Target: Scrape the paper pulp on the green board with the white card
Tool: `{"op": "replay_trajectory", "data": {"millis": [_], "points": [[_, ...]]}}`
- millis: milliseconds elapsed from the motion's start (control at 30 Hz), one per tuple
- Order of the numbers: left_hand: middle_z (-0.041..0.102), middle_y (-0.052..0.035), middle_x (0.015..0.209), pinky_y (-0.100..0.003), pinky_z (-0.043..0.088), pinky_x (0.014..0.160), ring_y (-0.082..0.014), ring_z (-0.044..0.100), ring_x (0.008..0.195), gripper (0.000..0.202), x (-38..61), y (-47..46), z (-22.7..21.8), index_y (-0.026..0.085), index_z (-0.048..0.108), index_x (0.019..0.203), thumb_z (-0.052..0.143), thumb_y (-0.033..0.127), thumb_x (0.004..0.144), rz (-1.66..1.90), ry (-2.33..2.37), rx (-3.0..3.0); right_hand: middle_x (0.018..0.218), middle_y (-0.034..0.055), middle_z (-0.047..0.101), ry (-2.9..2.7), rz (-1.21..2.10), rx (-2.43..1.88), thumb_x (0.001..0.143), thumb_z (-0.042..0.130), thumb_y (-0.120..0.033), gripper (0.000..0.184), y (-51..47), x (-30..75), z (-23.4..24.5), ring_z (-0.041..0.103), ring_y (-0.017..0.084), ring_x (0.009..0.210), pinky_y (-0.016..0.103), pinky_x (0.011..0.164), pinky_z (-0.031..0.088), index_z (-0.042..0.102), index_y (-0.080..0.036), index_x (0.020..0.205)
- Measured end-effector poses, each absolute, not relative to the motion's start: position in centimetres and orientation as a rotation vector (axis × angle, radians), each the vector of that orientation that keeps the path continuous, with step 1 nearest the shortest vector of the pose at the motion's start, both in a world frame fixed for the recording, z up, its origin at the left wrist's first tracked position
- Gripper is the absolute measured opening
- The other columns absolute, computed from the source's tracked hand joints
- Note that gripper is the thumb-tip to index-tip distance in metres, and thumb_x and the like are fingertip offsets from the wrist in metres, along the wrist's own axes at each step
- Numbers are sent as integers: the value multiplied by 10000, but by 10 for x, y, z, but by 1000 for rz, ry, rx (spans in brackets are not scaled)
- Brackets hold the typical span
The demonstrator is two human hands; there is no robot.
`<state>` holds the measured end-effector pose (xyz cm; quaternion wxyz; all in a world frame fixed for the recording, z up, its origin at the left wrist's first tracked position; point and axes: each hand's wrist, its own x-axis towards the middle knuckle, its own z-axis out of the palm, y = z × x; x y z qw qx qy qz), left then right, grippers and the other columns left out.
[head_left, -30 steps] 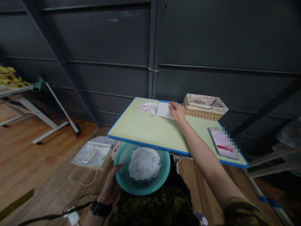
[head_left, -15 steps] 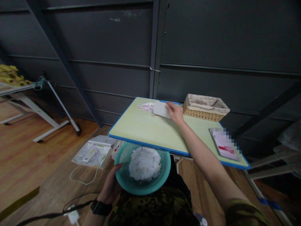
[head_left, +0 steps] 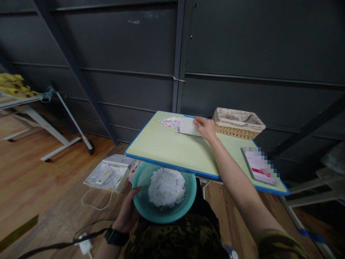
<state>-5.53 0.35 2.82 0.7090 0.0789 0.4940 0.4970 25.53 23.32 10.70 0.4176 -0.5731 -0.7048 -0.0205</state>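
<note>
My left hand (head_left: 128, 212) grips the left rim of a teal plastic colander (head_left: 165, 217), thumb over the edge. A heap of white paper scraps (head_left: 167, 187) lies inside it, just below the table's front edge. Over the pale green table (head_left: 167, 147), my right hand (head_left: 205, 127) is closed on a flat white scraper card (head_left: 188, 126), held by its right end. The card's left edge is beside a small pile of white and pinkish paper scraps (head_left: 170, 122) near the table's far left corner.
A lined wicker basket (head_left: 234, 133) sits at the table's back right, with a tablet (head_left: 260, 169) in front of it. An open white box (head_left: 106, 176) lies on the floor at left. Behind the table rises a dark metal wall (head_left: 129, 90).
My right hand has drawn the white card slightly to the right, away from the main scrap pile. My left hand keeps hold of the colander in nearly the same place.
</note>
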Motion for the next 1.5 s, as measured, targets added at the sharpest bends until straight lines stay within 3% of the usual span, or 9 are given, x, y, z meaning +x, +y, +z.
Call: {"op": "replay_trajectory", "data": {"millis": [433, 767, 1500], "points": [[773, -151, 970, -435, 575, 842, -297, 733, 892, 445, -56, 3, 27, 58, 572, 1264, 553, 135, 826, 1086, 1123, 211, 1110, 70, 712, -1720, -156, -1570, 889, 500, -330, 330, 230, 255, 111, 671, 275, 1005, 402, 906, 491, 714, -221, 1115], [770, -138, 1004, -426, 576, 843, -297, 728, 912, 472, -57, 4, 23, 82, 575, 1269, 579, 126, 799, 1099, 1076, 225, 1179, 77, 681, -1802, -62, -1425, 925, 462, -360, 368, 235, 241, 95, 648, 258, 1075, 391, 949, 478, 671, -222, 1195], [783, -135, 900, -409, 583, 822, -285, 734, 883, 380, -58, 3, 22, 55, 612, 1198, 570, 138, 829, 1098, 1098, 206, 1150, 51, 693, -1806, -77, -1410, 917, 502, -348, 327, 230, 235, 98, 672, 238, 1025, 351, 914, 501, 694, -239, 1159]]}}
